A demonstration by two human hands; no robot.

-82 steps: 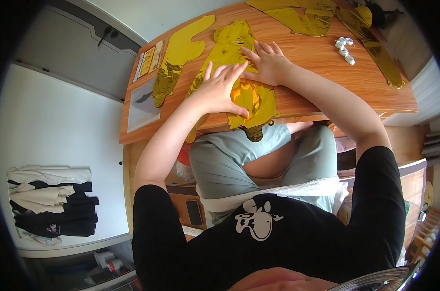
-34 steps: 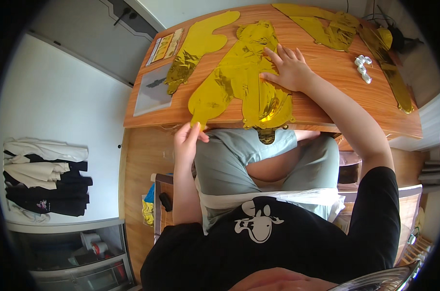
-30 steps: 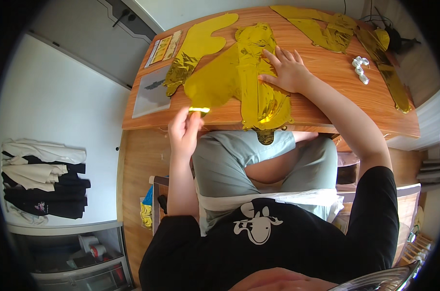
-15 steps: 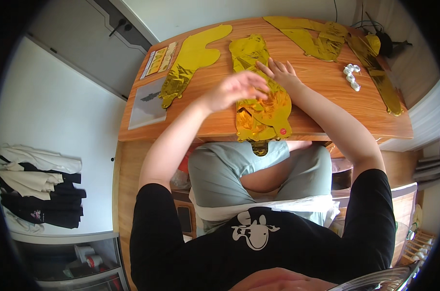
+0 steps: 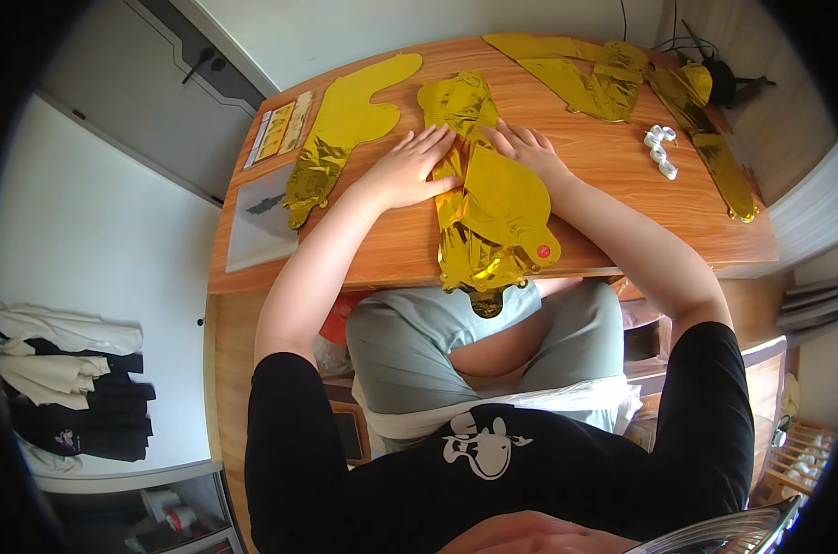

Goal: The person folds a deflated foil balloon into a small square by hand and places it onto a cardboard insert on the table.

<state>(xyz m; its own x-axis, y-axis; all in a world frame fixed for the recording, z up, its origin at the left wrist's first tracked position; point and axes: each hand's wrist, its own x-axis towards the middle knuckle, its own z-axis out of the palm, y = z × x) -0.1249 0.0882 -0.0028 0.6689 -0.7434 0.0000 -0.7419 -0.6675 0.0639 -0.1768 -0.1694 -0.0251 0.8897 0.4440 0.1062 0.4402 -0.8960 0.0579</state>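
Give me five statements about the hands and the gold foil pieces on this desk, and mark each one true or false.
1. Both hands lie flat on the folded gold foil balloon in the middle of the wooden desk. True: the left hand presses its left side and the right hand its upper right.
2. The left hand is lifting a foil piece off the desk. False: it rests palm down, holding nothing.
3. A flat gold foil shape lies apart, to the left of the left hand. True.
4. The foil balloon sits wholly on the desk. False: its lower end hangs over the near edge.
5. A small white object lies to the right of the right hand. True.
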